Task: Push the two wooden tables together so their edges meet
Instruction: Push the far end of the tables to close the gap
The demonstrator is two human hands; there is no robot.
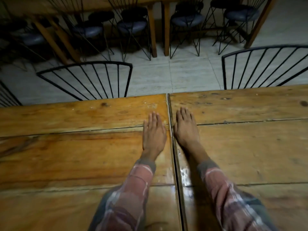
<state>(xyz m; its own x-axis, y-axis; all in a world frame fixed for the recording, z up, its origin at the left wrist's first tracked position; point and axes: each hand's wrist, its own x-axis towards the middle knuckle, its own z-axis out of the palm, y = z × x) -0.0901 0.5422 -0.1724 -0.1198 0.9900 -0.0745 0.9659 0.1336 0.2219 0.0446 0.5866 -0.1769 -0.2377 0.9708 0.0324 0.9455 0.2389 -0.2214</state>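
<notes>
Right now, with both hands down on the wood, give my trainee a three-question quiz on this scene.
1. True or false: the left hand and the right hand rest flat on the same table.
2. How do the left table and the right table stand to each other? A) far apart, with floor showing between; B) edges side by side, only a thin dark seam between; C) one stacked on the other.
3. Fill in: beyond the far edge of each table stands a black wire chair back, on a pale tiled ____.

Key: 1 false, one hand lies on each table; 2 B; 3 floor.
</notes>
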